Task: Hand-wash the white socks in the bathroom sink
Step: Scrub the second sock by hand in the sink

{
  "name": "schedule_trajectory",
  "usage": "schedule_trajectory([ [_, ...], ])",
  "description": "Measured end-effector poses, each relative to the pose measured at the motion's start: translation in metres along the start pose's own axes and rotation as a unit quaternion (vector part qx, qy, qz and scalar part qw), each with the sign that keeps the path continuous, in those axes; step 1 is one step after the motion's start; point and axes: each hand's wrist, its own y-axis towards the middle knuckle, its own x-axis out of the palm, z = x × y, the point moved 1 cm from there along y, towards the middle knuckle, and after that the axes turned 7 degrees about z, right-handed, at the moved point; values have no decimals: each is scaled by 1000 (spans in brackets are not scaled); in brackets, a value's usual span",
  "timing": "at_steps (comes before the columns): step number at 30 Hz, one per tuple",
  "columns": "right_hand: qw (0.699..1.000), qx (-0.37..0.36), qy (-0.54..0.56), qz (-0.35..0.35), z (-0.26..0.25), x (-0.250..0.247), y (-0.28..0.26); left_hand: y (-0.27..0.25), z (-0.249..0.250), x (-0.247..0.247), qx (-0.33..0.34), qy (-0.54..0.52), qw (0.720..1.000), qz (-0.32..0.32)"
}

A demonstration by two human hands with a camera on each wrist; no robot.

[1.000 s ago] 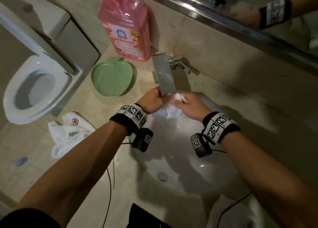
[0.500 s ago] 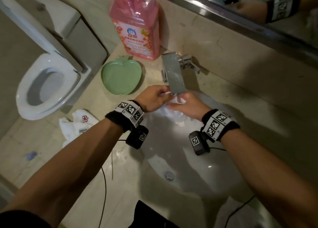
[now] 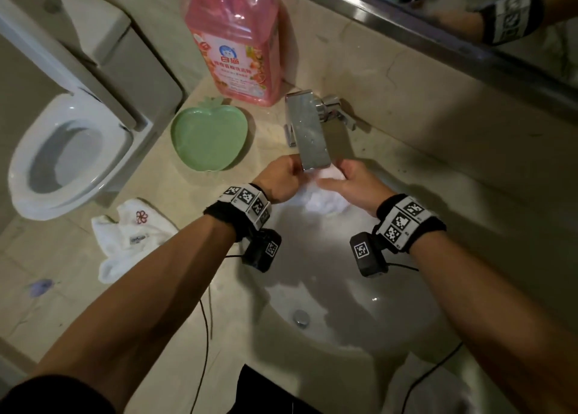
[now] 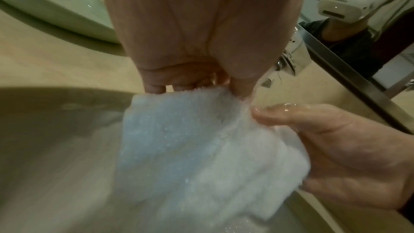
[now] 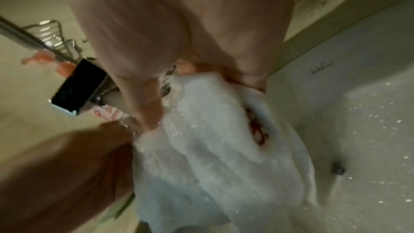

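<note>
Under the chrome faucet (image 3: 308, 132), both hands hold one wet white sock (image 3: 325, 199) over the white sink (image 3: 359, 304). My left hand (image 3: 286, 172) pinches the sock's top edge (image 4: 190, 93) between thumb and fingers. My right hand (image 3: 345, 180) grips the sock's other side, thumb (image 4: 280, 114) on top and fingers underneath. Water runs over the sock (image 5: 212, 148), which shows a red embroidered flower (image 5: 255, 130). A second white sock (image 3: 131, 235) with a red flower lies on the counter to the left of the sink.
A green apple-shaped dish (image 3: 209, 138) and a pink detergent bottle (image 3: 237, 44) stand on the counter left of the faucet. A toilet (image 3: 62, 150) is at far left. The mirror edge (image 3: 438, 28) runs along the wall. The drain (image 3: 301, 316) is near the basin's bottom.
Both hands have stayed under the faucet with the sock. The right hand has shifted a little to the right along the sock. The other sock has not moved.
</note>
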Motion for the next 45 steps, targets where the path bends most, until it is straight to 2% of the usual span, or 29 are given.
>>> schedule_trajectory([
  [3,995,-32,-92,-4,7,1,-3,6,9,8,12,-19,999,35],
  [4,995,-31,-91,2,8,1,-3,6,7,9,12,-44,998,43],
  [6,1000,-1,-17,26,7,-2,-3,4,-1,9,1,-79,996,38],
  [9,994,36,82,69,5,-16,3,-7,-18,14,-55,-132,989,22],
  [11,995,35,79,56,5,-19,5,-13,-26,15,-69,-194,976,71],
  [13,999,35,29,18,7,-14,6,-15,-28,13,-77,-221,963,131],
  [16,999,9,-28,-17,8,4,5,-18,-22,7,-59,-204,962,169],
  [18,998,-11,-58,-23,4,17,7,-23,-20,5,-30,-149,972,177],
  [20,996,-27,-69,-58,-2,26,9,-28,-21,4,-8,-98,977,191],
  [22,993,-40,-86,-64,-8,26,11,-30,-23,4,-15,-75,976,204],
  [26,1000,30,-8,-6,-13,8,12,-26,-31,14,-89,-96,979,154],
  [27,999,41,13,-1,-12,3,11,-23,-31,18,-86,-98,981,142],
  [29,999,44,4,-24,-9,-4,8,-15,-26,22,-39,-130,983,121],
  [32,989,2,-129,-78,-3,-4,2,-9,-7,24,4,-160,984,79],
  [34,989,-10,-137,-63,0,-2,3,-5,-3,25,-15,-170,982,80],
  [37,998,12,-45,-35,-1,0,4,-2,-8,29,-65,-223,967,103],
  [39,999,20,30,-18,-2,-1,5,-6,-14,30,-94,-180,975,91],
  [42,997,15,74,9,-5,-9,5,-14,-24,30,-78,-65,993,57],
  [45,998,-4,61,3,2,-15,3,-17,-25,21,-41,-82,989,117],
])
